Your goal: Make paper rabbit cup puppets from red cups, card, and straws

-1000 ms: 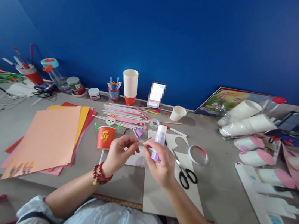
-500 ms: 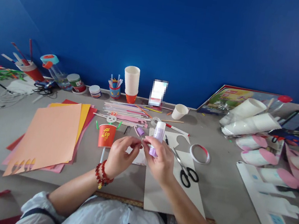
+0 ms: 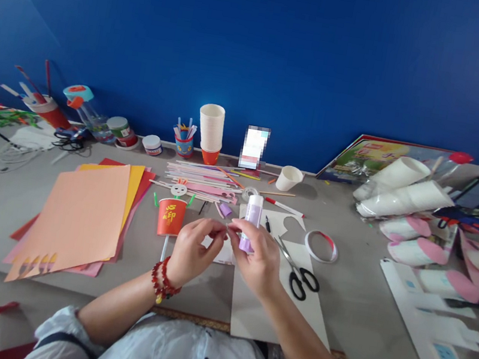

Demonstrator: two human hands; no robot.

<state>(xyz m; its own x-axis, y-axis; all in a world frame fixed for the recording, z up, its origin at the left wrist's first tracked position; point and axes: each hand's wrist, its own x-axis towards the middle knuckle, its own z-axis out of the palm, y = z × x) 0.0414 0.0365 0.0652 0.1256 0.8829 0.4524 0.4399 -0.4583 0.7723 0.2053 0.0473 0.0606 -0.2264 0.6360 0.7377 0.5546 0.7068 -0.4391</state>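
My left hand (image 3: 193, 252) is closed in a pinch, thumb against forefinger, on something too small to make out. Its fingertips nearly meet those of my right hand (image 3: 260, 265). Tucked upright in the right hand is an uncapped-looking purple and white glue stick (image 3: 254, 211), while that hand's thumb and forefinger pinch at the same tiny thing. Left of the hands stands a red paper cup (image 3: 170, 218) bearing a white rabbit face (image 3: 179, 190), with green arms and a pale straw below. A purple cap (image 3: 225, 210) lies just beyond the fingers.
Black-handled scissors (image 3: 303, 283) lie on white paper (image 3: 275, 312) at the right, beside a roll of tape (image 3: 321, 246). Coloured sheets (image 3: 80, 209) are stacked on the left. Straws (image 3: 203, 177), stacked paper cups (image 3: 210, 129) and a single white cup (image 3: 289, 179) are toward the wall.
Both hands stay almost in place, fingertips still together. The right fingers have shifted very slightly, and the glue stick remains in the right hand.
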